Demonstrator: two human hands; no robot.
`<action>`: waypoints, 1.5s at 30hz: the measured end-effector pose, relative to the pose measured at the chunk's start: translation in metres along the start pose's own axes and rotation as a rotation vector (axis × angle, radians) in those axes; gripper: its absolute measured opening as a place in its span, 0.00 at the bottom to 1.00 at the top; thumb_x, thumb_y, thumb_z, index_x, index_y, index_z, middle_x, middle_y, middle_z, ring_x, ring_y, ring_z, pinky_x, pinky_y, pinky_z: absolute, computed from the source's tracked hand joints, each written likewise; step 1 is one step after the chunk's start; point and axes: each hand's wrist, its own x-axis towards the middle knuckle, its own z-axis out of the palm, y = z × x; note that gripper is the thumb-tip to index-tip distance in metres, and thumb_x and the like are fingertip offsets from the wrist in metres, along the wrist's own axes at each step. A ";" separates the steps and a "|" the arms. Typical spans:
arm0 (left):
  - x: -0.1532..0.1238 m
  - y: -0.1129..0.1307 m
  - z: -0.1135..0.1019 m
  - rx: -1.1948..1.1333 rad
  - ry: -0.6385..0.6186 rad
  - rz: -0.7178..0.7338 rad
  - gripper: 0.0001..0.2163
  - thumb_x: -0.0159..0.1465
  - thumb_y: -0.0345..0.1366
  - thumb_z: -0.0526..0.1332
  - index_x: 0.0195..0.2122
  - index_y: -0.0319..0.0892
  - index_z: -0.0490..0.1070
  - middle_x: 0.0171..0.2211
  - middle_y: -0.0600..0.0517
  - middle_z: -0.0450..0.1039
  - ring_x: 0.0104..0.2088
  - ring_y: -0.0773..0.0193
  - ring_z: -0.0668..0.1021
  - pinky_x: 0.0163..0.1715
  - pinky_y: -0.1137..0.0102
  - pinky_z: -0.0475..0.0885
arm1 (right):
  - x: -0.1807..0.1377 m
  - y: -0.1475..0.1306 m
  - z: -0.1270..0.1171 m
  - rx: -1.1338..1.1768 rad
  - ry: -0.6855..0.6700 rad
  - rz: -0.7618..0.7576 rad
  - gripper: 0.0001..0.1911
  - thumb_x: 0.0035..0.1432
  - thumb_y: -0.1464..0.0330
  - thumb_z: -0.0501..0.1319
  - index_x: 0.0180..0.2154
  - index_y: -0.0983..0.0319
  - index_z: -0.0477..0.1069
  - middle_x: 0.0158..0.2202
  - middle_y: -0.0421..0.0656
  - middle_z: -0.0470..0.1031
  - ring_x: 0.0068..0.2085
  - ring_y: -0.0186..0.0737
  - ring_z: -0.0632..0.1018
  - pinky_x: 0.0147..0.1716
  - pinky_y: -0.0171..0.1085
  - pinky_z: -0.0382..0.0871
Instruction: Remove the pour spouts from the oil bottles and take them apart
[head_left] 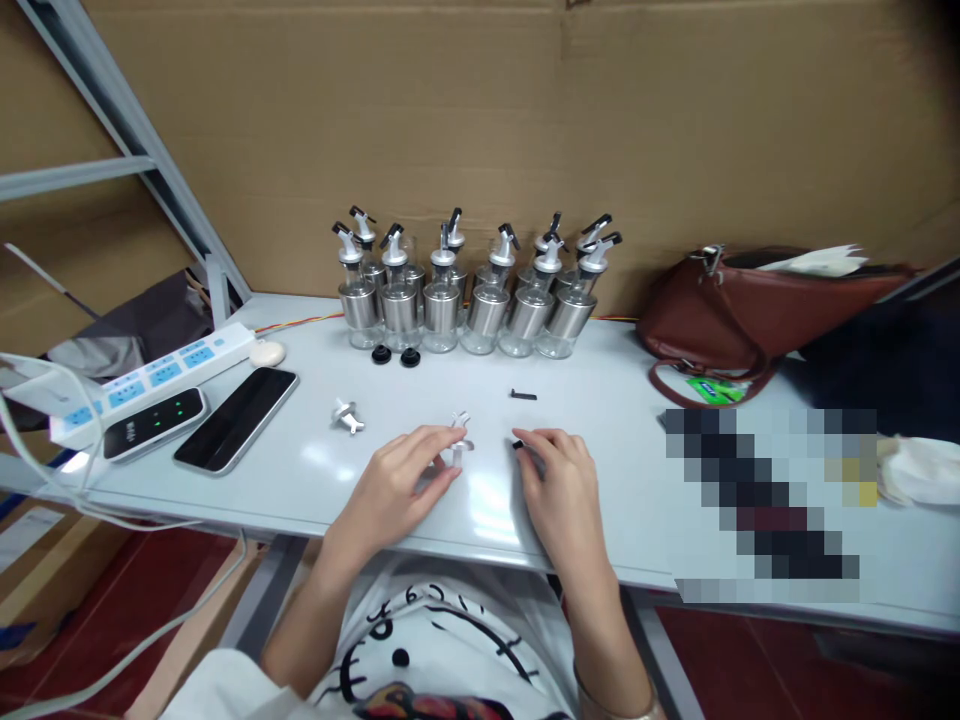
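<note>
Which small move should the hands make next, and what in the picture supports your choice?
Probably bring the small black piece in the right hand to the silver spout in the left hand: the two are held apart, while several bottles behind carry black-topped spouts.

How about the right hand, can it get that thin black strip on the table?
Probably yes: the thin black strip lies just beyond the right hand, and nothing stands between them. Its fingers pinch a small black piece, though, which may hinder grabbing.
</note>
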 end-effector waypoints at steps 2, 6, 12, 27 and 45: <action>0.000 0.000 -0.001 0.008 0.013 -0.024 0.14 0.65 0.28 0.54 0.52 0.43 0.65 0.45 0.46 0.73 0.41 0.64 0.77 0.42 0.66 0.74 | 0.000 0.000 -0.001 -0.017 0.005 -0.002 0.15 0.61 0.72 0.50 0.40 0.63 0.75 0.35 0.49 0.72 0.38 0.49 0.68 0.37 0.46 0.63; 0.001 0.000 -0.003 0.019 0.014 -0.051 0.16 0.63 0.25 0.54 0.51 0.43 0.65 0.44 0.47 0.72 0.34 0.67 0.77 0.39 0.67 0.74 | 0.000 0.002 0.000 -0.011 -0.039 -0.012 0.15 0.63 0.70 0.50 0.34 0.62 0.75 0.33 0.48 0.74 0.35 0.48 0.69 0.34 0.45 0.62; 0.001 0.000 -0.002 0.007 -0.015 -0.044 0.16 0.63 0.25 0.54 0.51 0.43 0.65 0.44 0.47 0.73 0.37 0.65 0.77 0.40 0.67 0.74 | 0.001 -0.009 0.000 0.155 -0.014 -0.025 0.12 0.63 0.69 0.52 0.35 0.62 0.73 0.33 0.46 0.75 0.35 0.46 0.72 0.35 0.44 0.65; 0.003 0.008 0.003 0.002 -0.081 0.095 0.16 0.57 0.23 0.54 0.46 0.43 0.65 0.43 0.49 0.74 0.42 0.63 0.77 0.41 0.66 0.73 | 0.001 -0.032 -0.011 0.500 0.187 -0.096 0.06 0.61 0.74 0.59 0.39 0.59 0.72 0.36 0.43 0.76 0.38 0.41 0.76 0.39 0.42 0.70; -0.003 0.004 0.006 0.007 -0.029 0.019 0.22 0.54 0.25 0.55 0.49 0.45 0.58 0.39 0.52 0.74 0.28 0.67 0.76 0.36 0.65 0.74 | -0.001 -0.031 -0.011 0.529 0.192 -0.121 0.10 0.59 0.77 0.61 0.41 0.59 0.72 0.34 0.39 0.75 0.34 0.36 0.74 0.35 0.37 0.68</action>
